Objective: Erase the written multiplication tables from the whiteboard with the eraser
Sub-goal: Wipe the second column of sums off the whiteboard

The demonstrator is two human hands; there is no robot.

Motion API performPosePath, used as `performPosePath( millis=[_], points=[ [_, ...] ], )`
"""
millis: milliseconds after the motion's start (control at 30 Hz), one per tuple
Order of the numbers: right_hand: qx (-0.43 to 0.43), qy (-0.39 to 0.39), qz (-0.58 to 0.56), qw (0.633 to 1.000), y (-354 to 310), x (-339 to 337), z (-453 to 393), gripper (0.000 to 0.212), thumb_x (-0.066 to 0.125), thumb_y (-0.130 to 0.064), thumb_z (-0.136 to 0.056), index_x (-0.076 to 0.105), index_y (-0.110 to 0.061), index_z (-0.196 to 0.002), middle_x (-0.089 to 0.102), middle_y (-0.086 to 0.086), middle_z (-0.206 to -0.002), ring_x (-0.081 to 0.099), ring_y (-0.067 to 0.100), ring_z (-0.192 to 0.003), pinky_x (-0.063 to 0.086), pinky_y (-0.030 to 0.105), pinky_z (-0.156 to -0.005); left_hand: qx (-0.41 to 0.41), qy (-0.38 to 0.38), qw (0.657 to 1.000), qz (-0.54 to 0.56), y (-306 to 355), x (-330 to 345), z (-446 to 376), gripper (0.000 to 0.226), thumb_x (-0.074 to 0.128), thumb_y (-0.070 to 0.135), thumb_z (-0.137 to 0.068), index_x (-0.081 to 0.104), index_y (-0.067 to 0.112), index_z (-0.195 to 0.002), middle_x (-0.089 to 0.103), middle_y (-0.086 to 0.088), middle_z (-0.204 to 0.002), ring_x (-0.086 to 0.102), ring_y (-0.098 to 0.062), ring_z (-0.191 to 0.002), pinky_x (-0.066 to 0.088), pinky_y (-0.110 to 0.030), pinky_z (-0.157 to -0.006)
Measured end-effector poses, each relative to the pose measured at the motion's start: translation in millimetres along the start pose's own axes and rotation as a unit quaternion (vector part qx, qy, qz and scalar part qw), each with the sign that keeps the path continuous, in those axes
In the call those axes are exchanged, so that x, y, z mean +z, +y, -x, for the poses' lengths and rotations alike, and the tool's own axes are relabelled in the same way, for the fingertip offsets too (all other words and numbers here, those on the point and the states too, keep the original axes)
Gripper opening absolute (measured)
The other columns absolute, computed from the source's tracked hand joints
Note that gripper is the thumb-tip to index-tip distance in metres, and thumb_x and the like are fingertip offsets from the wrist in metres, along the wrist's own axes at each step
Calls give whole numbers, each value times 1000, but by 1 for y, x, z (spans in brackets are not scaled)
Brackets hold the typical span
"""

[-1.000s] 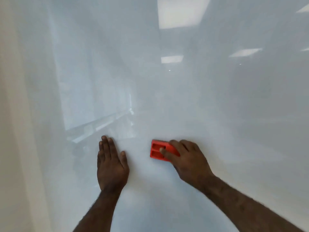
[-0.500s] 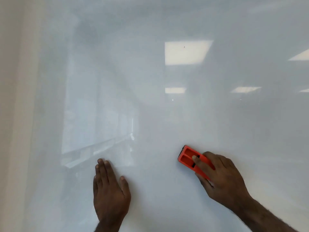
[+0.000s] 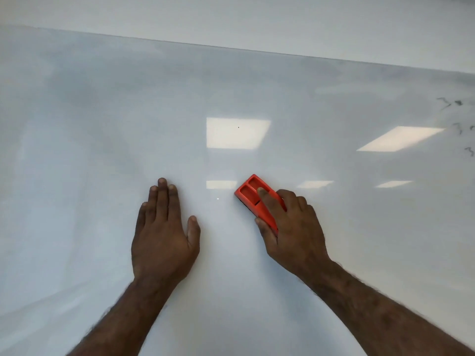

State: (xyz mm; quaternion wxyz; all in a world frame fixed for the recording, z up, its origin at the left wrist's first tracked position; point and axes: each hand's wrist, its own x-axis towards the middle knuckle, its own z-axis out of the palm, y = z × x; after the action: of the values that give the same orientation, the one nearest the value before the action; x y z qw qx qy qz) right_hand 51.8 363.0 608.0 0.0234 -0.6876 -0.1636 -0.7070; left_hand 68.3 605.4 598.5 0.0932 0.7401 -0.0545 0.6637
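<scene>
A: How is the eraser (image 3: 253, 199) seen?

B: Orange-red, with two recessed pockets on its back. It is laid against the whiteboard (image 3: 257, 86) near the middle and gripped by the right hand (image 3: 293, 229), forefinger laid along the top, thumb at its side.

A: And the left hand (image 3: 164, 235)?

B: It is pressed flat on the board, fingers straight, just beside the eraser.

A: What else is seen?

B: Smudged black marks (image 3: 460, 127) are left at the right edge; ceiling lights (image 3: 237, 133) are reflected above the hands.

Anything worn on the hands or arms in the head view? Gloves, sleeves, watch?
Nothing visible. Left hand and right hand are bare, no gloves or rings on the fingers. Both forearms are bare with visible hair, no sleeves, watch or bands down to the frame edge.
</scene>
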Motion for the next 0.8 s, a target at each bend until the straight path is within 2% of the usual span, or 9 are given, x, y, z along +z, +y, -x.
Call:
performPosePath(
  millis=[133,233,367,667,800],
  points=[
    [-9,12,8,1000,19,-2,-27,54,51,-42,-90,44,-25,-141,54,6,-111,52,27,-84,50,39,-69,22,1,1000,0,24,1,-29,75,17,42,-92,18,3,-156,11,-11,-165,12,-24,-153,14,-39,-123],
    [11,23,34,999,49,-6,-42,56,52,-41,-91,42,-26,-143,54,7,-109,52,27,-84,49,39,-70,66,-6,998,0,56,6,-48,75,17,38,-88,21,4,-156,14,-10,-165,15,-22,-152,13,-37,-122],
    [51,25,40,998,109,-19,-46,58,53,-39,-95,33,-32,-149,51,9,-111,49,29,-90,47,40,-76,97,-18,995,19,119,16,-67,78,19,44,-88,16,8,-157,9,-6,-166,9,-18,-153,9,-34,-123],
    [38,81,65,994,260,-66,-66,57,55,-40,-94,38,-29,-147,52,14,-113,50,31,-93,46,41,-78,104,0,993,53,264,45,-90,81,15,55,-90,13,10,-158,4,-3,-167,4,-15,-153,6,-32,-123],
    [69,80,82,991,339,-87,-78,59,52,-43,-95,34,-29,-149,50,15,-116,49,32,-99,47,43,-82,114,3,992,62,332,58,-109,81,14,57,-91,11,12,-158,2,0,-167,1,-13,-153,4,-31,-123]
  ],
)
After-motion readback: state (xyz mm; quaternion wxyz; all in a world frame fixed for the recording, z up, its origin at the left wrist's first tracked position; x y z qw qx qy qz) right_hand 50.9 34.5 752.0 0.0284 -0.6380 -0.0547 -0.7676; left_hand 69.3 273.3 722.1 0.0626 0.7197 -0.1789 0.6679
